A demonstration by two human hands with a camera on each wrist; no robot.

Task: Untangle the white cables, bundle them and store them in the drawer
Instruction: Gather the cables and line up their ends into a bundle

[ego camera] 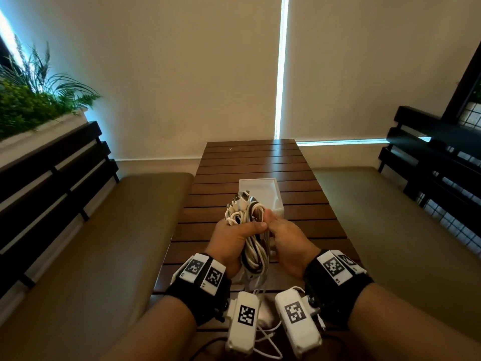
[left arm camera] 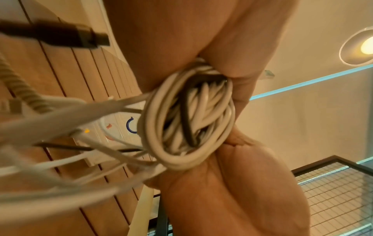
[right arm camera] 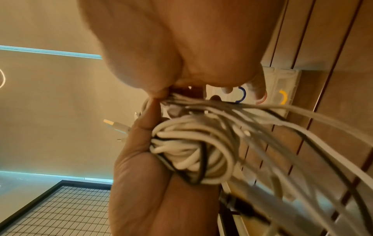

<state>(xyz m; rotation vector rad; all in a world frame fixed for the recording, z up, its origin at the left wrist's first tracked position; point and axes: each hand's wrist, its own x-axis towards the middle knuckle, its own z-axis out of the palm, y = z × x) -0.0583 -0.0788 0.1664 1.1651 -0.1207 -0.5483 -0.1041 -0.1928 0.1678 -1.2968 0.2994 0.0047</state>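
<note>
Above the slatted wooden table I hold a coiled bundle of white cables with one dark cable wound in. Its plug ends stick up. My left hand grips the bundle's upper part, thumb laid across it. My right hand pinches the bundle from the right, thumb upright. The coil shows end-on in the left wrist view, pressed against my left hand. In the right wrist view the coil sits under my right hand. A white open drawer stands just behind the hands.
Loose cable tails hang toward the table's near edge. A clear tray with blue and yellow clips lies below my hands. Padded benches flank the table. A planter is at the left, a wire mesh panel at the right.
</note>
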